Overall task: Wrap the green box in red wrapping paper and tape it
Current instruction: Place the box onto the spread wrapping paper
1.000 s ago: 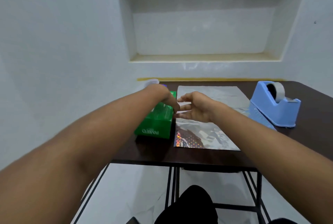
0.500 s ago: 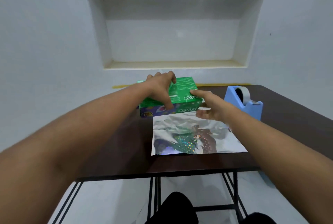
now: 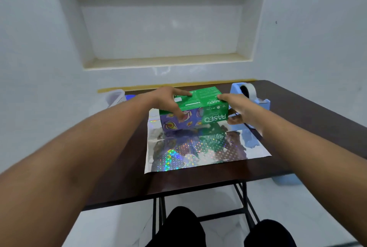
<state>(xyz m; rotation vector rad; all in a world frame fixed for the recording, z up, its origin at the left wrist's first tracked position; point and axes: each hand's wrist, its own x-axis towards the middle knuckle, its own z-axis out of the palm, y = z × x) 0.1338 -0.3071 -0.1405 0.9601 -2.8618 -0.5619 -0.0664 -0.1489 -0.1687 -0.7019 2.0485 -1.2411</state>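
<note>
- The box point(image 3: 195, 105) has come off the bare bench point(image 3: 309, 119) at the left and now sits over the far edge of the paper point(image 3: 200, 149).
- Left hand point(image 3: 168, 100) and right hand point(image 3: 238, 107) each grip an end, fingers curled round it.
- It looks ready to be set down; the sheet shows silver holographic, not red.

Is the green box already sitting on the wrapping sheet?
Yes: the green box, gripped by the left hand and right hand, sits on the far part of the shiny wrapping sheet.

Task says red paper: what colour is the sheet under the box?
Silver holographic sheet, not red; head view.
</note>
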